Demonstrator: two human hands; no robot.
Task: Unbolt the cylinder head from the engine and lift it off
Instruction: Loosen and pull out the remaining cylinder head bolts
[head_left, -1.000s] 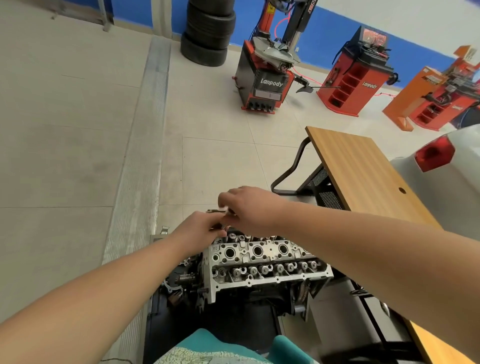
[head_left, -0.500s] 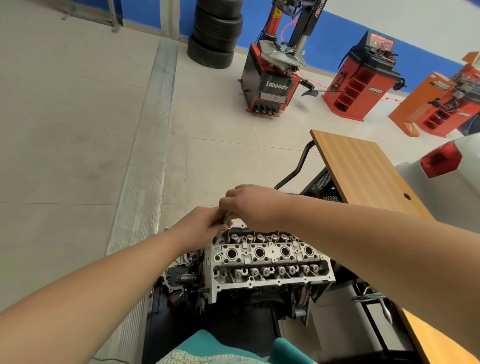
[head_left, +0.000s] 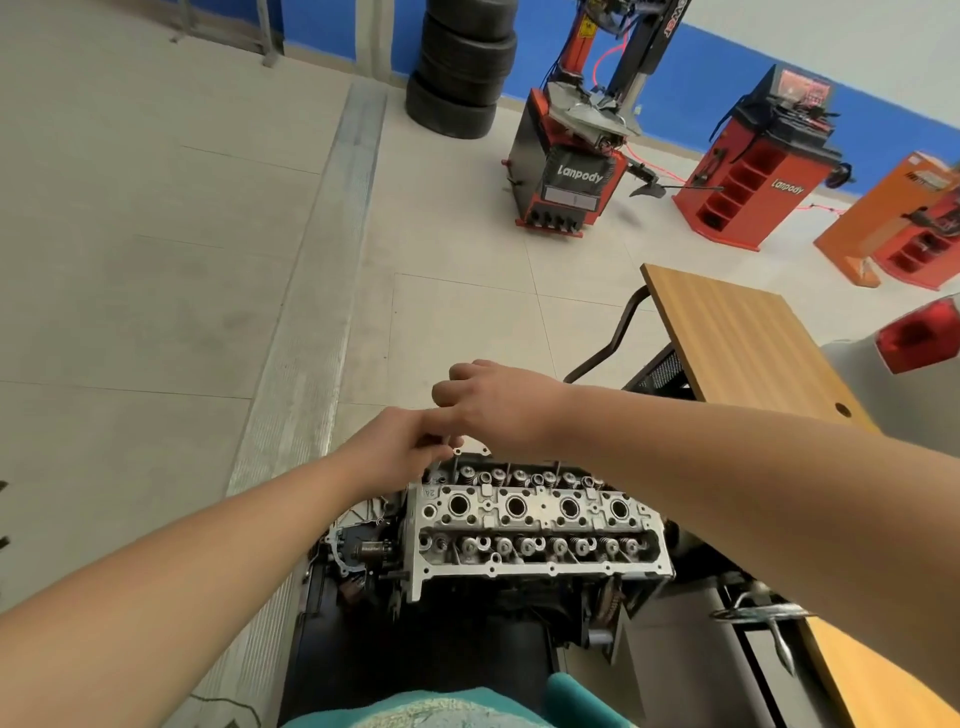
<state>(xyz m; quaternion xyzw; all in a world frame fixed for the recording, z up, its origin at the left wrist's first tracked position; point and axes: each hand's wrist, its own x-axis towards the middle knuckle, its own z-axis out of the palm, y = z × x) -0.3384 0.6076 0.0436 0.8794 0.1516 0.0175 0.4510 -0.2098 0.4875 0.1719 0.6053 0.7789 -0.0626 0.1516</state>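
Note:
The bare aluminium cylinder head (head_left: 535, 525) sits on the engine block (head_left: 498, 603) low in the middle, with its valve springs and four plug wells exposed. Both hands meet above its far left corner. My left hand (head_left: 400, 447) reaches in from the left, its fingertips bunched down at the corner. My right hand (head_left: 498, 405) comes across from the right, back up, with its fingers curled down against the left fingertips. They close together on a slim head bolt, which the fingers hide.
A wooden-topped table (head_left: 737, 338) stands to the right of the engine, with a white car's tail (head_left: 914, 364) beyond it. Red workshop machines (head_left: 571, 171) and stacked tyres (head_left: 462, 73) line the far blue wall. Open tiled floor (head_left: 156, 312) lies to the left.
A grey metal shaft that showed between the two hands half a second ago is now covered by the fingers. Both hands stay over the same corner of the head.

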